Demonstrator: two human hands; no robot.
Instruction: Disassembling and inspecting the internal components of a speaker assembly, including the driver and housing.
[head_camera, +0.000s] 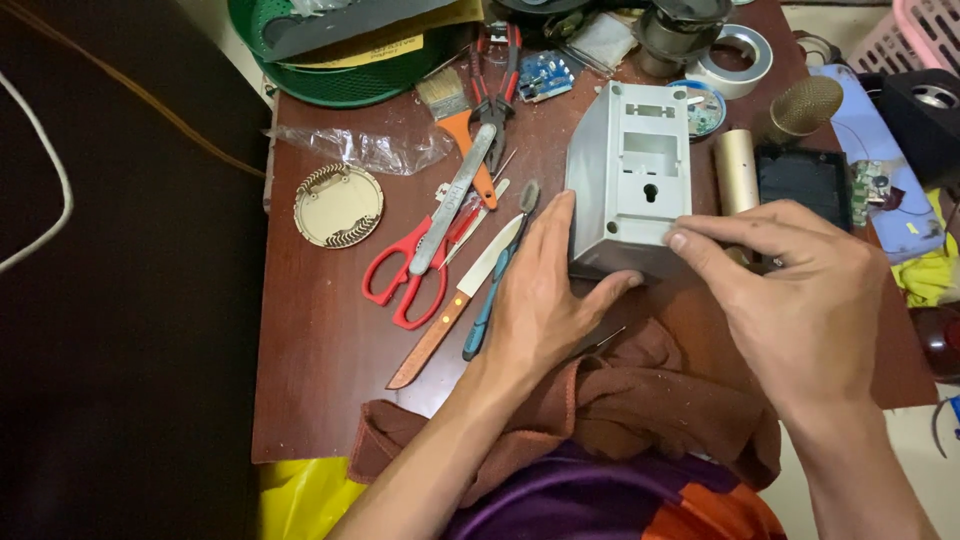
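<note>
scissors (405, 270) lie left of the box (630, 180), cloth (640, 400) before it.

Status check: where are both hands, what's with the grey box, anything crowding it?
Left hand and right hand both grip the grey plastic box. Box on table. Knife, red scissors close left.

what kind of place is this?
Probably a home repair or hobby bench: a cluttered brown wooden table with red-handled scissors, a small blue circuit board, and both hands on a grey plastic enclosure.

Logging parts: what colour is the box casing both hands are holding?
Light grey plastic box casing, seen best in the head view, held between left hand and right hand.
</note>
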